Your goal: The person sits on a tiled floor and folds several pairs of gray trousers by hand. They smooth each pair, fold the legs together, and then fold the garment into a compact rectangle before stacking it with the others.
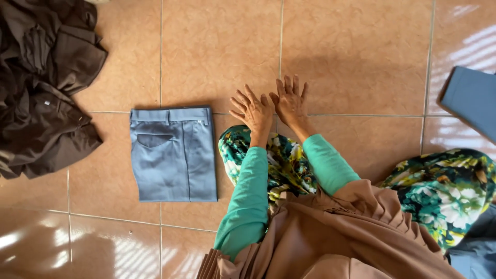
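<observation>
Left hand (254,111) and right hand (290,101) both spread flat, fingers splayed, holding nothing, side by side over the orange tiled floor (351,57). Folded grey-blue trousers (173,154) lie just left of the left hand. Dark brown crumpled garment pile (44,82) far left; another blue cloth (473,101) at right edge.

Floor: I see glossy tan tiles (351,57) with thin grout lines.
Centre-left: folded grey-blue trousers (173,154) lie flat.
Top left: I see a crumpled dark brown garment heap (41,88).
Right edge: another blue garment (473,101), partly out of view.
</observation>
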